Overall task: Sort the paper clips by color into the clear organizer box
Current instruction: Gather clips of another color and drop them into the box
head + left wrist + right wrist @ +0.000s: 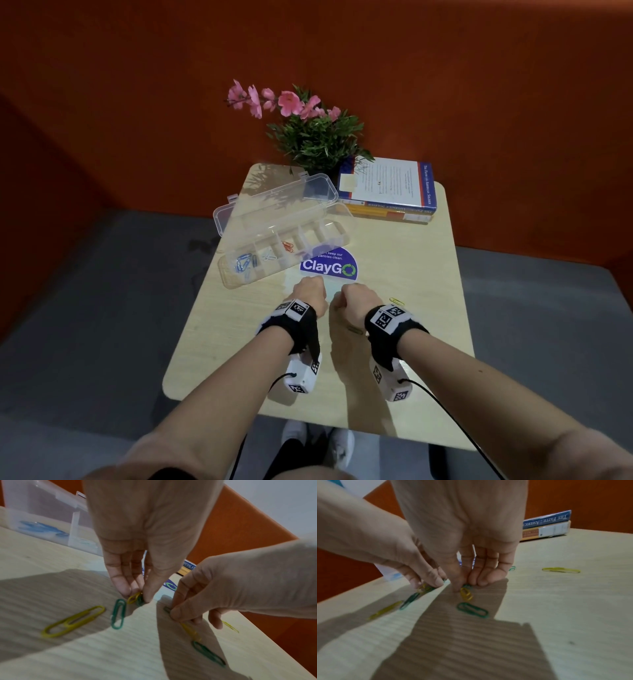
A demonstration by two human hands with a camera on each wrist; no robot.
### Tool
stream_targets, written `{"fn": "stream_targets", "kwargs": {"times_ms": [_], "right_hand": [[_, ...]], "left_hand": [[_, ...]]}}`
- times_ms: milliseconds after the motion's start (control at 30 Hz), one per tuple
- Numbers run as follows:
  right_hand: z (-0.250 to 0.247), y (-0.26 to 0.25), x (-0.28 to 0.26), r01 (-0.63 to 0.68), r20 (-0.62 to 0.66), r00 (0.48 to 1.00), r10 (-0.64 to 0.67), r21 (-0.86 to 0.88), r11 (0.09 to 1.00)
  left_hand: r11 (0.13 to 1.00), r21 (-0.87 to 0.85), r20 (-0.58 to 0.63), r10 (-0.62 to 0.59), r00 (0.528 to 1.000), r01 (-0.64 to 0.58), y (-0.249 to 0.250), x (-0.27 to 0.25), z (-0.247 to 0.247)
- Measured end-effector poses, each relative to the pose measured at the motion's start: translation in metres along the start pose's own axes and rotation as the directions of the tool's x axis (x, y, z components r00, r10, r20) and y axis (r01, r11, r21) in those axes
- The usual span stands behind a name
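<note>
The clear organizer box (329, 229) lies open at the table's back left, with blue clips (244, 263), white clips (269, 256) and red clips (288, 246) in separate compartments. My left hand (137, 595) reaches down to the table and pinches a yellow clip and a green clip (135, 599) together. Beside it, my right hand (462, 586) pinches the end of a green clip (167, 609). A yellow clip (466, 594) lies right under those fingers. Loose on the table lie a yellow clip (73, 621), two green clips (118, 614) (472, 609) and a far yellow clip (561, 570).
A stack of books (387, 188) and a potted plant with pink flowers (315, 137) stand at the back of the small wooden table (411, 274). A blue ClayGo sticker (329, 265) lies just beyond my hands. Orange walls enclose the back and left.
</note>
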State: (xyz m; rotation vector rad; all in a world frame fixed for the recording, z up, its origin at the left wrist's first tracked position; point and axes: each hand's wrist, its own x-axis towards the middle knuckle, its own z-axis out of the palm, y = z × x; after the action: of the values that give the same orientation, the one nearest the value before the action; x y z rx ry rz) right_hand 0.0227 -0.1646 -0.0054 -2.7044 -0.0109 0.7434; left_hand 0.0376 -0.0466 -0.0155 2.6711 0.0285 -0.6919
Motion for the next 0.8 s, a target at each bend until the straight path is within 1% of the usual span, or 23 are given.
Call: {"fn": "stream_targets", "kwargs": {"times_ms": [67, 133, 233, 300, 367, 433, 467, 500, 567, 633, 667, 733, 767, 800], "right_hand": [[0.000, -0.001, 0.002, 0.006, 0.044, 0.999, -0.004, -0.026, 1.000], [-0.002, 0.000, 0.002, 0.022, 0.071, 0.997, -0.019, -0.041, 0.999], [-0.005, 0.003, 0.000, 0.022, 0.042, 0.999, -0.021, -0.020, 1.000], [-0.006, 0.006, -0.001, 0.007, -0.016, 1.000, -0.006, 0.068, 0.998], [-0.007, 0.010, -0.002, -0.009, -0.104, 0.994, 0.032, 0.215, 0.977], [-0.008, 0.015, -0.003, -0.018, -0.186, 0.977, 0.105, 0.419, 0.908], [-0.007, 0.019, -0.002, -0.020, -0.195, 0.971, 0.141, 0.521, 0.853], [-0.007, 0.021, -0.002, -0.029, -0.171, 0.971, 0.166, 0.605, 0.795], [-0.008, 0.023, -0.002, -0.061, -0.090, 0.977, 0.193, 0.751, 0.657], [-0.011, 0.021, -0.005, -0.101, 0.005, 0.976, 0.217, 0.896, 0.432], [-0.014, 0.020, -0.008, -0.114, 0.049, 0.974, 0.222, 0.950, 0.291], [-0.022, 0.017, -0.016, -0.124, 0.117, 0.970, 0.214, 0.992, 0.022], [-0.025, 0.018, -0.018, -0.141, 0.153, 0.967, 0.203, 0.987, -0.070], [-0.026, 0.021, -0.020, -0.168, 0.186, 0.964, 0.190, 0.980, -0.111]], "left_hand": [[0.999, 0.033, -0.002, 0.029, 1.000, -0.029, 0.001, 0.001, -0.001], [0.996, 0.070, -0.032, 0.065, 0.997, -0.062, 0.002, 0.001, -0.002], [0.990, 0.096, -0.126, 0.113, 0.986, -0.101, 0.003, 0.003, -0.003], [0.987, 0.080, -0.175, 0.151, 0.973, -0.138, 0.002, 0.005, -0.004], [0.987, 0.013, -0.210, 0.162, 0.964, -0.163, 0.002, 0.005, -0.007], [0.978, -0.110, -0.265, 0.141, 0.954, -0.175, 0.004, 0.004, -0.011], [0.970, -0.170, -0.292, 0.118, 0.949, -0.173, 0.006, 0.002, -0.013], [0.961, -0.223, -0.315, 0.086, 0.945, -0.162, 0.008, 0.000, -0.016], [0.934, -0.323, -0.344, 0.036, 0.938, -0.155, 0.008, -0.001, -0.021], [0.883, -0.444, -0.332, -0.006, 0.943, -0.151, 0.006, -0.003, -0.023], [0.837, -0.531, -0.299, -0.043, 0.953, -0.129, 0.005, -0.003, -0.025], [0.707, -0.707, -0.164, -0.129, 0.978, -0.025, 0.003, -0.002, -0.029], [0.639, -0.768, -0.088, -0.161, 0.983, 0.036, 0.001, -0.002, -0.031], [0.576, -0.813, -0.023, -0.185, 0.982, 0.090, 0.000, -0.002, -0.034]]}}
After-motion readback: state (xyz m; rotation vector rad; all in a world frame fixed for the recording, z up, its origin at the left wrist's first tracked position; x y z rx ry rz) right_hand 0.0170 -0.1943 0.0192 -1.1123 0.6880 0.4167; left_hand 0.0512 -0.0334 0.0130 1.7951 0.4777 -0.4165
